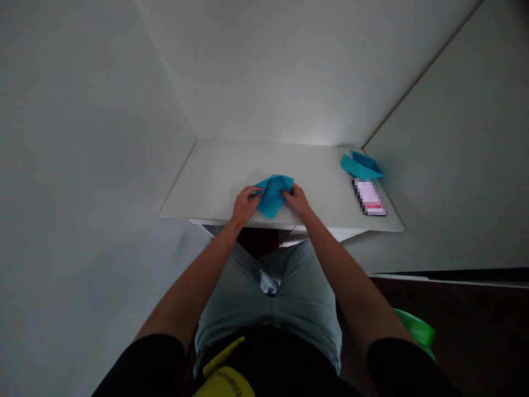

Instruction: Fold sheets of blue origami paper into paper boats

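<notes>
A partly folded sheet of blue paper (273, 196) is held just above or on the white table, near its front edge. My left hand (247, 204) grips its left side, with the fingers closed on the edge. On the opposite side, my right hand (296, 199) pinches the paper, its thumb over the surface. Creases run through the sheet, and one corner points down toward me. Parts of the fingers are hidden behind the paper.
At the right end of the white table (223, 165) lies another folded blue paper piece (361, 165). A phone (371, 197) with a lit, blurred screen is beside it. Walls enclose the table at the back and sides. A green plastic container (415, 328) stands on the floor at right.
</notes>
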Tool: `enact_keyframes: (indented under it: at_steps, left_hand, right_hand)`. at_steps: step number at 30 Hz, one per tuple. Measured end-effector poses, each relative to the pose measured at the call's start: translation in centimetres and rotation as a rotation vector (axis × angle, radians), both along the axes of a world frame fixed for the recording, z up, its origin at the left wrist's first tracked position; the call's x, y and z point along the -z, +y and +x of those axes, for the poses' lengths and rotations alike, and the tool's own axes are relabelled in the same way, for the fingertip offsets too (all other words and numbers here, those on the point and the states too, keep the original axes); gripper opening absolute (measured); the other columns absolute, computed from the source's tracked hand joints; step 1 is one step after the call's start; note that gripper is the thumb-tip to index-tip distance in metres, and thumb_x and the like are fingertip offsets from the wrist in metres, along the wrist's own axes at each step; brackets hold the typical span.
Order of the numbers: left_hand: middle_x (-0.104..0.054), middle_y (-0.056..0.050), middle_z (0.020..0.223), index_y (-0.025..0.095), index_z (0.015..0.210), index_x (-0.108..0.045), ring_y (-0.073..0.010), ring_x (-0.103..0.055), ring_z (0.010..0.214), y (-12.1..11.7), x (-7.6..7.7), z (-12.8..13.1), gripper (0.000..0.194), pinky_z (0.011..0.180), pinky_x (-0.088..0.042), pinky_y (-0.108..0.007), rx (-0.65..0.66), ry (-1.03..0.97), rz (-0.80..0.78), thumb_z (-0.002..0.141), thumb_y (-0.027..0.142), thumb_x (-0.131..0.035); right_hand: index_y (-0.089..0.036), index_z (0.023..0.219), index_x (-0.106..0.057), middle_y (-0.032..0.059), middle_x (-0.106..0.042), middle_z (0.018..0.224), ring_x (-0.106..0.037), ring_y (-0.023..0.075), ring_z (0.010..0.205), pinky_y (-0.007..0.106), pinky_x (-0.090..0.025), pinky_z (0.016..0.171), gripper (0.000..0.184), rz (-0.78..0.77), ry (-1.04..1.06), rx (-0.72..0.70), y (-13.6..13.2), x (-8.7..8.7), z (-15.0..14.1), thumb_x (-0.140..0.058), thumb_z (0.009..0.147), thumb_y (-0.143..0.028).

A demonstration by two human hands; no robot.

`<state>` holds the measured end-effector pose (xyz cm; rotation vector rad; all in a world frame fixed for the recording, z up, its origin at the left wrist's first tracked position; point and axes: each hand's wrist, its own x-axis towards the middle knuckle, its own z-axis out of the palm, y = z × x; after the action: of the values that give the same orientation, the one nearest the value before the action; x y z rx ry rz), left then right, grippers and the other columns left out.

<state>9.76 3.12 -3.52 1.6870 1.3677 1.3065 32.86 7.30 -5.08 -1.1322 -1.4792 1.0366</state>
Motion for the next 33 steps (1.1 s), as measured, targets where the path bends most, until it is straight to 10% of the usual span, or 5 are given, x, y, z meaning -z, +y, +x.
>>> enact_keyframes:
  at_steps: [6, 33]
  left_hand:
    - [-0.077, -0.002, 0.098, 0.026, 0.132, -0.075, -0.0178, -0.064, 0.073, 0.2, 0.1, 0.7, 0.047, 0.074, -0.056, -0.033, 0.014, 0.083, -0.088, 0.086, 0.032, -0.080]
    - [-0.069, 0.003, 0.092, 0.025, 0.108, -0.060, -0.0097, -0.058, 0.061, -0.8, -1.0, 0.9, 0.026, 0.057, -0.044, -0.023, -0.179, -0.161, -0.061, 0.085, 0.022, -0.071]
  right_hand:
    - [-0.024, 0.104, -0.079, 0.0039, -0.084, 0.105, -0.076, 0.0306, 0.101, 0.048, -0.062, 0.099, 0.038, -0.044, 0.055, -0.077, -0.7, -1.4, -0.3, -0.075, 0.075, -0.049]
    - [-0.026, 0.092, -0.071, -0.0015, -0.071, 0.076, -0.064, 0.0200, 0.071, 0.034, -0.057, 0.069, 0.039, -0.054, -0.001, -0.069, -1.5, -1.3, -0.9, -0.074, 0.083, -0.064]
